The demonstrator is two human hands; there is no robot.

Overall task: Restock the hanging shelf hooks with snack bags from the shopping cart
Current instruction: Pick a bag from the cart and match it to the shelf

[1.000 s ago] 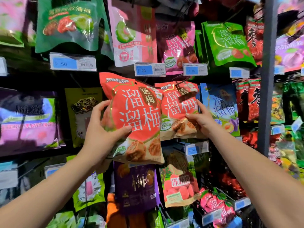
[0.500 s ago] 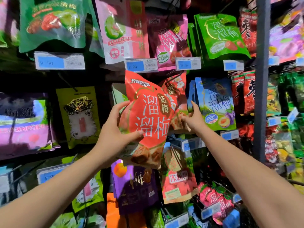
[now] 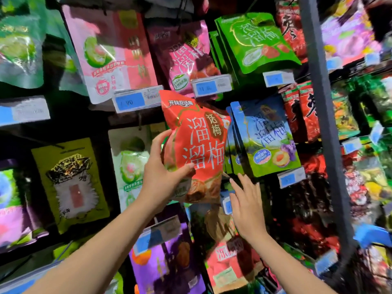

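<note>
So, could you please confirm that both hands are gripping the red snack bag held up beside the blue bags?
Not quite: only the left hand grips the red snack bag held up beside the blue bags. The head view shows the right hand open with straight fingers just below the blue bags, gripping nothing.

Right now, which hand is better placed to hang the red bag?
Left. The left hand grips the red bag by its side. The right hand is open, lower and to the right of it, holding nothing.
</note>
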